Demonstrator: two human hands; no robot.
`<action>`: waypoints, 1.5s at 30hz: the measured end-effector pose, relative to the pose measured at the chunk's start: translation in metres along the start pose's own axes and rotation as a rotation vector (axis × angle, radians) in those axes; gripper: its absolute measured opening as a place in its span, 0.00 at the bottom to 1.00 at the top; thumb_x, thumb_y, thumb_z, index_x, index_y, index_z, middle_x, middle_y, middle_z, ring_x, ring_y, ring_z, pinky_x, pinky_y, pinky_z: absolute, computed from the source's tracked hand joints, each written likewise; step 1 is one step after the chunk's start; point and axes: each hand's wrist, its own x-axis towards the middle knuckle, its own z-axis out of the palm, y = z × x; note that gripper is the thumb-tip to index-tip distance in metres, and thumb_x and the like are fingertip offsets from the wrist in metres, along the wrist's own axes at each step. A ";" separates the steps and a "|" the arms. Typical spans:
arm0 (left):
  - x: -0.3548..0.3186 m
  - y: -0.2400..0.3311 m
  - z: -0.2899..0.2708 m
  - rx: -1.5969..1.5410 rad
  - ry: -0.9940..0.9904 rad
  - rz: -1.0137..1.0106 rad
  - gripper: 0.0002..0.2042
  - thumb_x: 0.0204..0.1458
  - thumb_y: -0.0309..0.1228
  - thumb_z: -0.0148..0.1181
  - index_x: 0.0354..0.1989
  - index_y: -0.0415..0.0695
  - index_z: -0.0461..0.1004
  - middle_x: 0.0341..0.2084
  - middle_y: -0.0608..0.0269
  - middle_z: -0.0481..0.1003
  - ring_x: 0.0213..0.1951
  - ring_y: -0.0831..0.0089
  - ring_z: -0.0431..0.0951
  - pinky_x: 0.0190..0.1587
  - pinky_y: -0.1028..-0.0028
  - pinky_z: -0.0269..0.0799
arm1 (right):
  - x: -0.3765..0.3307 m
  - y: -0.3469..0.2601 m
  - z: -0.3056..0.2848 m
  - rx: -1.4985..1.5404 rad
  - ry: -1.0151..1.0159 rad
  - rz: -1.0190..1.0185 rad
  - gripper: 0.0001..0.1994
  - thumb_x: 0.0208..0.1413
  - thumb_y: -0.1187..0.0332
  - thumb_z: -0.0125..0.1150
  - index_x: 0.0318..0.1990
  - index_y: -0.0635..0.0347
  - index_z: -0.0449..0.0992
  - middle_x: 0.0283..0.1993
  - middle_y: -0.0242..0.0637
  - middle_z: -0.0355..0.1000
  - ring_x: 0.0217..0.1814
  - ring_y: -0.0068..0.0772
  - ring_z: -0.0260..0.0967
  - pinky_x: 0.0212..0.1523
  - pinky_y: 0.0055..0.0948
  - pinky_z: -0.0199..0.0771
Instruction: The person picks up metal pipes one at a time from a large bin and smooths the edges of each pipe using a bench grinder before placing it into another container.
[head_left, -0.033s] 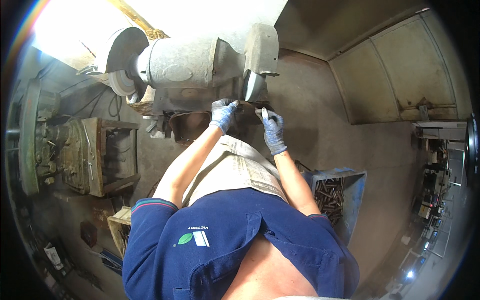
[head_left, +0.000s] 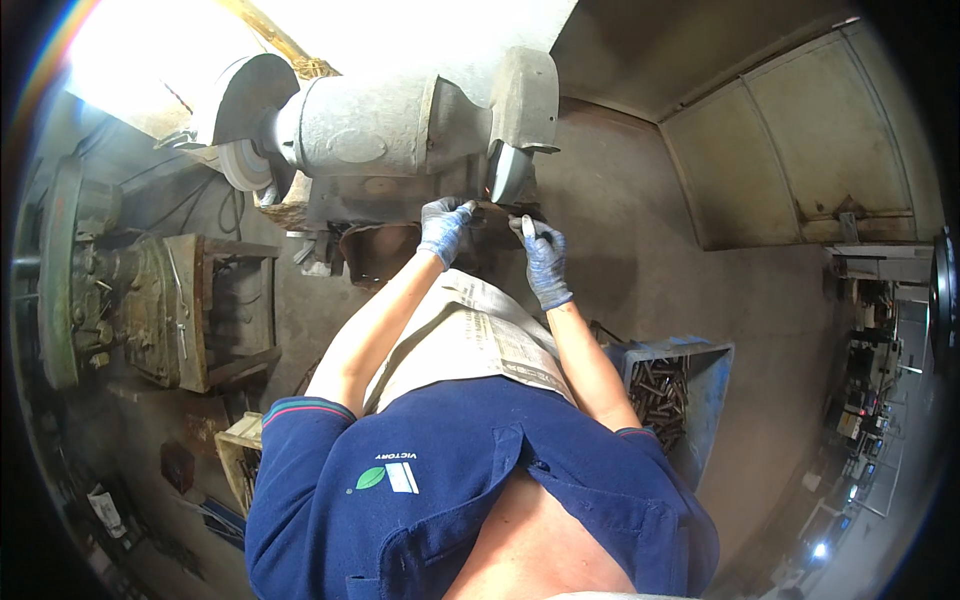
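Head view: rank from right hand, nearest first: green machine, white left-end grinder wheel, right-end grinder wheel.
1. Right-end grinder wheel: just up-left of right hand.
2. White left-end grinder wheel: well left.
3. Green machine: far left.

We see matt, dusty-looking grey metal on the grinder (head_left: 365,120), with its right wheel (head_left: 512,174) smoother and faintly glossy and its left wheel (head_left: 240,166) pale and chalky. Our gloves (head_left: 548,268) look like blotchy knit cloth, our shirt (head_left: 450,530) is soft matt cloth, and our apron (head_left: 455,350) is creased and dull. The bin (head_left: 714,395) has scuffed blue walls, its rods (head_left: 657,395) are dull dark metal, and the floor (head_left: 630,270) looks matt.
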 end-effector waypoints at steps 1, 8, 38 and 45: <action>0.000 0.001 -0.003 0.029 0.019 0.020 0.05 0.51 0.25 0.58 0.29 0.35 0.76 0.23 0.61 0.77 0.23 0.76 0.75 0.28 0.78 0.71 | 0.000 0.002 0.004 0.015 0.008 0.001 0.08 0.56 0.69 0.56 0.34 0.64 0.79 0.35 0.36 0.76 0.40 0.26 0.71 0.47 0.27 0.70; -0.006 0.013 -0.019 0.075 0.054 0.058 0.05 0.51 0.23 0.57 0.29 0.34 0.75 0.22 0.62 0.76 0.22 0.78 0.74 0.26 0.78 0.71 | -0.001 0.010 0.020 -0.012 -0.023 -0.043 0.08 0.57 0.70 0.55 0.35 0.65 0.78 0.36 0.36 0.76 0.40 0.26 0.72 0.48 0.26 0.71; -0.062 -0.012 -0.079 0.302 -0.383 0.264 0.10 0.51 0.24 0.60 0.40 0.33 0.74 0.30 0.65 0.77 0.30 0.82 0.73 0.35 0.81 0.70 | -0.137 -0.079 -0.010 -0.838 0.204 -0.522 0.24 0.38 0.64 0.70 0.45 0.65 0.74 0.52 0.51 0.67 0.55 0.46 0.66 0.54 0.34 0.67; -0.074 -0.087 -0.176 0.420 -0.250 0.092 0.06 0.50 0.22 0.59 0.35 0.33 0.75 0.26 0.68 0.75 0.27 0.84 0.70 0.31 0.82 0.69 | -0.217 -0.092 -0.137 -1.029 0.652 -0.440 0.17 0.42 0.69 0.65 0.41 0.66 0.73 0.47 0.44 0.67 0.48 0.42 0.67 0.49 0.35 0.69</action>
